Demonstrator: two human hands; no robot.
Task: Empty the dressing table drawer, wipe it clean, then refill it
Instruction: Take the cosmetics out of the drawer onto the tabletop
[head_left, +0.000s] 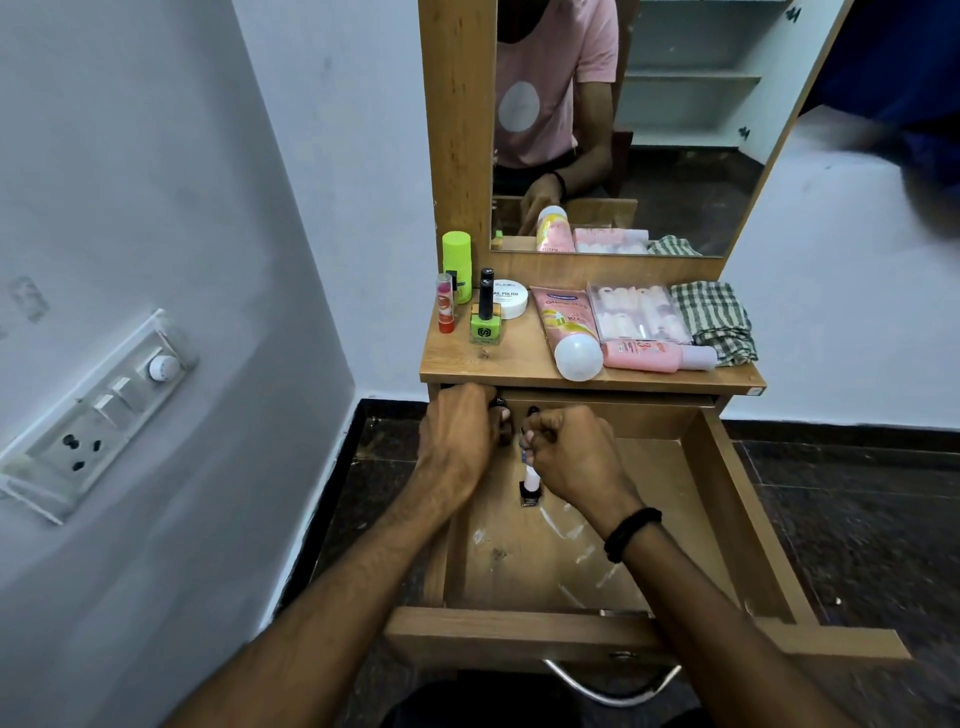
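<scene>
The metal handle (613, 688) sits nearest, on the drawer (724, 499), which is pulled wide open. At its back left corner, the right hand (574, 452) curls its fingers round small bottles (530, 486). The left hand (460, 441) grips a dark-capped thing (500, 410).

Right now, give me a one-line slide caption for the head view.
Left hand and right hand grip small bottles at the back of the open drawer; one nail polish bottle sits inside.

The wooden tabletop (519, 361) carries 8 things: a green roll-on (456, 262), red lip balm (445, 306), green nail polish (485, 325), white tin (510, 299), pink tube (563, 317), clear nail box (639, 312), a pink bottle (649, 356) lying flat, and a checked cloth (714, 319).
</scene>
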